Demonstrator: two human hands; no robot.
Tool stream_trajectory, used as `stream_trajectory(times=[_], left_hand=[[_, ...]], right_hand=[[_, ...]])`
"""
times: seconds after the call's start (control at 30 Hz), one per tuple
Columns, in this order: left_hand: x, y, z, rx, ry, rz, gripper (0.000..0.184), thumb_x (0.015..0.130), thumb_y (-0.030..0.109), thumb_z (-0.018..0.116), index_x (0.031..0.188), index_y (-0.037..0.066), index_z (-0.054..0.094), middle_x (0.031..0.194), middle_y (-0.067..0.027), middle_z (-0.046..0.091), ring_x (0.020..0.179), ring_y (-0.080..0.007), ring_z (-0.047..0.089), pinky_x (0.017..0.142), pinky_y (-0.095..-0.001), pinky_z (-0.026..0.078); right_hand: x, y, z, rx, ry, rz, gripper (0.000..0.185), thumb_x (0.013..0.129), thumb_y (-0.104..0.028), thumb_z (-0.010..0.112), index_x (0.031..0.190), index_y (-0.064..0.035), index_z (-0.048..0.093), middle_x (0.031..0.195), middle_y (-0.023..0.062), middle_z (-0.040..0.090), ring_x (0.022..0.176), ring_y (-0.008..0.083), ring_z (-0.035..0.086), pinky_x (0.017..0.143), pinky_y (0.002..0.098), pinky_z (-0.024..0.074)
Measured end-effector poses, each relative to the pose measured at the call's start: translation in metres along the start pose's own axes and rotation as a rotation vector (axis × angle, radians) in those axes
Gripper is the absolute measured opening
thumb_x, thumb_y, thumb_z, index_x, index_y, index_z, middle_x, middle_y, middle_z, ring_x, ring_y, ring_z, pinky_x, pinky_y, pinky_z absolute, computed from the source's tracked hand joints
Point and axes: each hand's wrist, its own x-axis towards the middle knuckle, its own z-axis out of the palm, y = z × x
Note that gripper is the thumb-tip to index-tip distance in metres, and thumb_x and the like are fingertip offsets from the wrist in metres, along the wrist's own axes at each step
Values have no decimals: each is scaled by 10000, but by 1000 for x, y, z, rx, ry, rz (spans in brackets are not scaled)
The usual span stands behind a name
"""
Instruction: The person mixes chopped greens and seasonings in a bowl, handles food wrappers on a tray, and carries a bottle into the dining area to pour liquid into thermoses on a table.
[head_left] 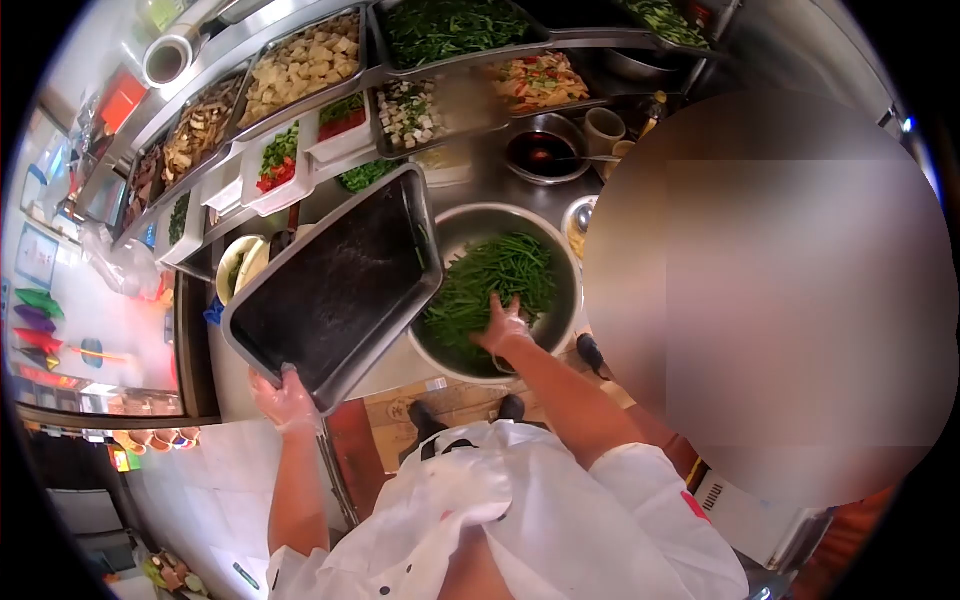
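Observation:
My left hand point(287, 402), in a clear plastic glove, grips the lower corner of a deep metal tray point(325, 285). The tray is tilted, and its dark inside holds almost nothing but a bit of green near the right wall. Its right corner reaches over the rim of a large steel bowl point(570, 255). Long cut green vegetable stalks point(505, 265) lie heaped in that bowl. My gloved right hand point(505, 325) rests on the heap with its fingers spread, touching the stalks.
Behind the bowl, a raised rack holds trays of tofu cubes point(305, 70), chopped greens point(450, 30) and sliced mushrooms point(195, 135). A steel bowl of dark sauce point(545, 150) stands behind the stalks. A large blurred area hides the right side.

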Motion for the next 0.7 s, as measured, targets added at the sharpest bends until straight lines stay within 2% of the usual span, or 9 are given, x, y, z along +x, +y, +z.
stream_trajectory(times=[0.1, 0.13, 0.23, 0.3, 0.43, 0.47, 0.57, 0.6, 0.7], left_hand=[[3, -7, 1, -24, 3, 178, 393, 871, 20, 658, 1259, -30, 622, 1253, -221, 624, 1137, -406, 606, 1003, -462, 473], [7, -2, 3, -71, 0, 115, 377, 873, 15, 652, 1247, -28, 635, 1266, -219, 622, 1114, -405, 617, 981, -460, 489], [18, -3, 13, -136, 33, 90, 318, 874, 4, 642, 1190, -17, 652, 1242, -214, 615, 1064, -411, 627, 923, -470, 507], [34, -7, 4, -141, -118, 431, 292, 849, -22, 622, 1141, -7, 626, 1148, -226, 588, 945, -413, 611, 824, -469, 505], [58, -24, 3, -117, -81, 489, 317, 855, 2, 619, 1169, -41, 620, 1107, -221, 603, 940, -412, 605, 845, -457, 501], [65, -30, 0, -97, -101, 532, 323, 862, 10, 619, 1180, -48, 616, 1102, -221, 607, 945, -413, 604, 853, -458, 499], [74, -56, 1, -156, -24, 258, 352, 876, 30, 631, 1217, -57, 603, 1138, -217, 644, 1000, -393, 630, 897, -440, 499], [79, -67, 4, -409, -68, -118, 378, 883, 44, 650, 1244, -48, 589, 1212, -203, 668, 1036, -340, 660, 923, -411, 507], [91, -118, -11, -602, -128, -492, 485, 803, 0, 657, 1280, -31, 573, 1238, -162, 655, 1062, -233, 641, 960, -381, 500]], right_hand=[[13, -14, 24, -103, 50, 24, 1216, 803, -583, 787, 1674, -286, -8, 1701, 281, -71, 1513, 545, 226, 1216, 471, 348], [19, -18, 27, -123, 29, 2, 1239, 808, -596, 782, 1669, -291, -55, 1702, 279, -73, 1515, 581, 165, 1219, 487, 336], [20, -39, 21, -137, -18, -12, 1210, 816, -598, 773, 1673, -278, -18, 1697, 287, -85, 1520, 524, 229, 1222, 458, 341], [22, -46, 13, -54, -39, -53, 1140, 839, -542, 765, 1671, -193, 68, 1674, 329, 59, 1520, 457, 285, 1223, 447, 338], [27, -44, 15, 159, 101, -110, 970, 853, -457, 766, 1629, -131, 285, 1629, 338, 257, 1474, 407, 398, 1186, 426, 397], [23, -46, 21, 152, 243, -81, 866, 856, -449, 756, 1580, -132, 401, 1598, 292, 363, 1443, 395, 444, 1175, 429, 411], [4, -49, 17, 194, 210, 12, 766, 864, -449, 745, 1524, -145, 500, 1600, 234, 398, 1434, 383, 454, 1171, 417, 411], [-1, -50, 17, 206, 222, 12, 734, 870, -458, 736, 1499, -142, 530, 1581, 226, 428, 1417, 379, 475, 1162, 416, 421], [-15, -56, 20, 286, 247, 46, 657, 889, -479, 712, 1439, -138, 601, 1498, 206, 531, 1347, 361, 550, 1125, 413, 455]])
